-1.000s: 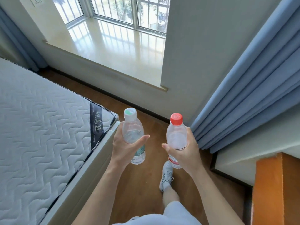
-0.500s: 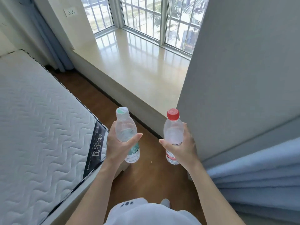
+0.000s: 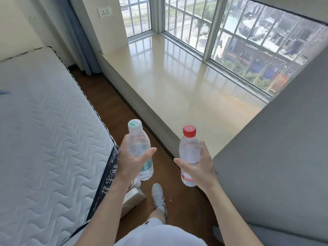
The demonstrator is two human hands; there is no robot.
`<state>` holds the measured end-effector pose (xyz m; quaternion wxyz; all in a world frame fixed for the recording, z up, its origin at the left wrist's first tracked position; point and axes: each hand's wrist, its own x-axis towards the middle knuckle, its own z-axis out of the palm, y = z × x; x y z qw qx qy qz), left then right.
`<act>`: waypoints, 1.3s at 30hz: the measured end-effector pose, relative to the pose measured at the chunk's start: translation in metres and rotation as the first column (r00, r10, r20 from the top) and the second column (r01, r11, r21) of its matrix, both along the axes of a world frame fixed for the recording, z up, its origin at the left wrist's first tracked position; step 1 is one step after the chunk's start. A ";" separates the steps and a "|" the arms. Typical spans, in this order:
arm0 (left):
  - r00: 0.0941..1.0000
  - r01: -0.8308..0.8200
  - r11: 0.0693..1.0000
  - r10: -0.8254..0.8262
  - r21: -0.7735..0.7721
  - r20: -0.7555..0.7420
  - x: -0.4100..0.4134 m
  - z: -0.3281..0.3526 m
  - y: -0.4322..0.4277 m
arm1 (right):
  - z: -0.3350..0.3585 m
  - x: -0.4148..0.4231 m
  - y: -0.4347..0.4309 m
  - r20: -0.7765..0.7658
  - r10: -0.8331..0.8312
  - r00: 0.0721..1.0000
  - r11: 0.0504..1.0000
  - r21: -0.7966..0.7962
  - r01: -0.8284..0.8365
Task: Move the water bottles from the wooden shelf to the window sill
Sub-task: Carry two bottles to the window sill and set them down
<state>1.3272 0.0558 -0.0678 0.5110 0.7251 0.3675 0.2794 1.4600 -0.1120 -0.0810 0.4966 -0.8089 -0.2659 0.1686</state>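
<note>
Head view: over the last second the window sill (image 3: 177,82) has swung from far ahead to just in front of the person, its near edge now close beyond both bottles. The left hand (image 3: 130,161) grips the white-capped water bottle (image 3: 139,148) and the right hand (image 3: 200,167) grips the red-capped water bottle (image 3: 189,153), both upright over the wooden floor (image 3: 113,103) beside the mattress (image 3: 44,130). Carrying looks nearly done; setting them down on the sill seems next.

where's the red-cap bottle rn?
Head view, right of centre: the red-cap bottle is upright in the right hand, just short of the near edge of the window sill, right of the white-cap bottle in the left hand.
</note>
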 end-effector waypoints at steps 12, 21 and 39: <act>0.992 -0.111 0.994 0.110 0.019 0.067 0.098 0.018 0.205 | 0.023 0.119 0.228 -0.137 0.091 0.986 0.995 0.063 -0.083; 0.968 -0.237 0.969 0.242 -0.065 0.074 0.108 0.007 0.299 | 0.008 0.150 0.350 -0.166 0.225 0.960 0.974 0.059 -0.218; 0.882 -0.463 0.883 0.468 -0.079 0.060 0.206 0.021 0.591 | 0.026 0.281 0.677 -0.088 0.505 0.858 0.862 0.106 -0.496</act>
